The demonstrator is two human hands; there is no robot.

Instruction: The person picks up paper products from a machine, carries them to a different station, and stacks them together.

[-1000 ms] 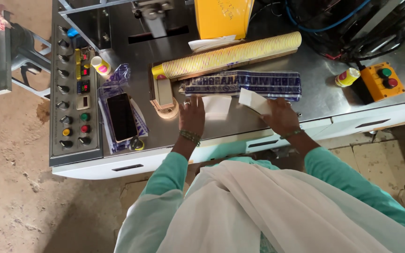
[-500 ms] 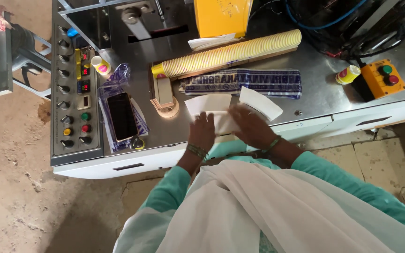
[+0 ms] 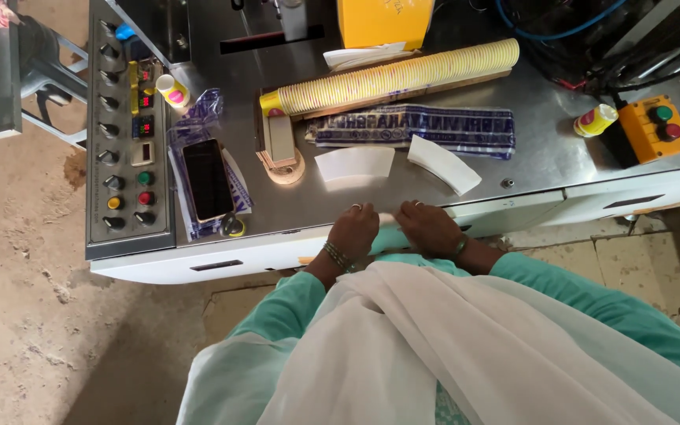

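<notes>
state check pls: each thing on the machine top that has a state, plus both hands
left hand: at table's front edge, fingers curled, touching a white piece
right hand: beside it, curled on the same piece
white paper blanks: two, lying flat, untouched
paper cup stack: nested, lying on its side
printed sleeve: flat, lying along the stack
phone: face up, screen dark
control panel: red displays lit
orange button box: unpressed, untouched

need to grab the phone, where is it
In the head view the phone lies on the table's left side, beside the control panel.
</notes>
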